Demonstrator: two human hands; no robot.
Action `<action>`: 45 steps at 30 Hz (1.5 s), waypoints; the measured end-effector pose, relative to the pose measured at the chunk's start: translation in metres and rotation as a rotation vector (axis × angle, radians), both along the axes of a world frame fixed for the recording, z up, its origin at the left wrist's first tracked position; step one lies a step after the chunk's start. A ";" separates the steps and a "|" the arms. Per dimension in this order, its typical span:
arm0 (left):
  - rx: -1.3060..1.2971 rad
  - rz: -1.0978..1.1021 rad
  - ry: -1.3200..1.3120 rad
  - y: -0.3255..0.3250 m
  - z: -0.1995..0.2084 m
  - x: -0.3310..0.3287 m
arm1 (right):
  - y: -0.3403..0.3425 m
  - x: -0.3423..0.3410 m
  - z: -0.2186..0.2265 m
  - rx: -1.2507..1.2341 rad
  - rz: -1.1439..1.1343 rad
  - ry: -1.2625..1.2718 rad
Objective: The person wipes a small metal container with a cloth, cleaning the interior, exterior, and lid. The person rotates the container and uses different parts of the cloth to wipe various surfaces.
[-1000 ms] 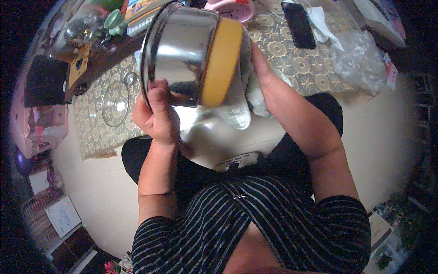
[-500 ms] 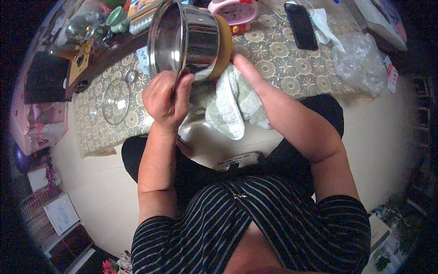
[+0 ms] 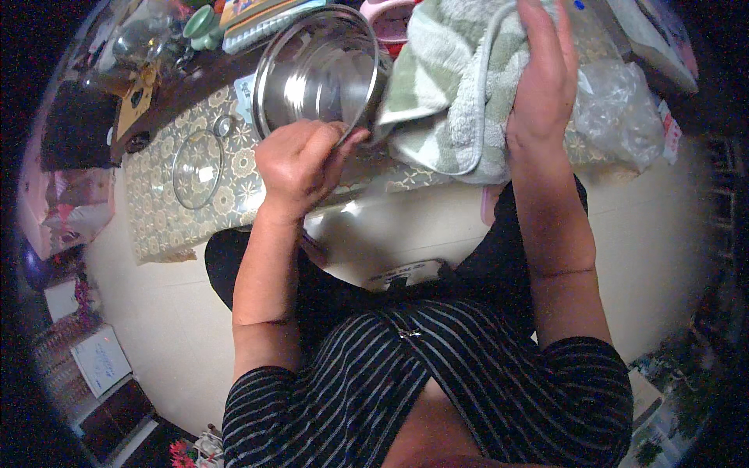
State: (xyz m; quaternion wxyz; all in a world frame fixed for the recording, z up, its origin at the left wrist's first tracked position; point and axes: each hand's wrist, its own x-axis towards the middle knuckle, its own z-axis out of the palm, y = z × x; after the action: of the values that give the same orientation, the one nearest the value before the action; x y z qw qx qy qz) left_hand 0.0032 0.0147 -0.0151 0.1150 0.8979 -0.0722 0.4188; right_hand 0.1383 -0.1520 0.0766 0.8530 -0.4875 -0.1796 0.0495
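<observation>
My left hand (image 3: 300, 165) is closed on the near edge of a shiny steel pot (image 3: 343, 86), thumb outside and knuckles by the rim. The pot is tipped on its side above the table, its bare inside facing left and towards me. To its right, my right hand (image 3: 544, 93) holds up a green-and-white striped towel (image 3: 456, 101), which is bunched and spread beside the pot. The fingers lie along the towel's right side, their tips near the top edge. A round glass lid (image 3: 197, 168) with a steel rim lies on the table at the left.
A patterned cloth (image 3: 160, 210) covers the table. A crumpled clear plastic bag (image 3: 620, 109) lies at its right. Behind the pot stand a pink clock-like thing (image 3: 388, 19), a green cup-shaped item (image 3: 203, 27) and stacked books (image 3: 269, 23). A pink bag (image 3: 74, 210) is at the far left.
My right hand has come out from behind the pot and swung up and right with the towel, which now covers the phone's place. The pot has turned its mouth more towards me.
</observation>
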 end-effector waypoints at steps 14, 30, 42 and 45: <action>0.103 -0.064 0.167 -0.012 0.003 0.000 | -0.007 0.015 -0.025 -0.560 0.156 -0.692; 0.133 -0.086 0.209 -0.017 0.002 0.001 | 0.008 0.039 -0.069 -0.835 -0.038 -0.724; 0.266 -0.026 0.413 -0.021 0.022 -0.010 | 0.011 0.047 -0.095 -0.703 0.482 -0.393; 0.234 0.020 0.259 -0.018 0.037 -0.010 | 0.010 0.046 -0.087 -0.572 0.477 -0.367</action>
State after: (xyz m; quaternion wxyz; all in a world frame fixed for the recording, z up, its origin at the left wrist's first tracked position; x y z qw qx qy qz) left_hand -0.0067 -0.0030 0.0220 0.0141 0.9522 -0.0962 0.2895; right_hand 0.1845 -0.1419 -0.0108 0.6016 -0.6505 -0.4155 0.2059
